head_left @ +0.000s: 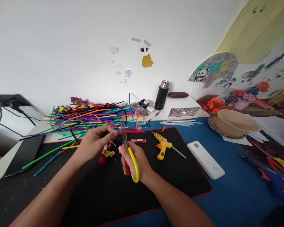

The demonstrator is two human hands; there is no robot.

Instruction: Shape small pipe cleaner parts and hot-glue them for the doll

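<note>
In the middle of the head view, my right hand (134,160) grips scissors (134,165) with yellow and red handles, blades pointing up and away. Just left of the blades, my left hand (96,140) is closed in a pinch, thumb against fingers. Something small and dark shows by its fingertips, too small to name. A black piece (118,141) lies between the two hands, partly hidden. Below my left fingertips, a small fuzzy yellow, pink and red figure (107,152) rests on the black mat (180,179).
Many coloured pipe cleaners (94,115) are heaped at the back left. A yellow glue gun (164,145) and a white power bank (205,160) lie to the right. Behind stand a black flask (162,94) and a white box (180,105); a beige bowl (238,121) is farther right.
</note>
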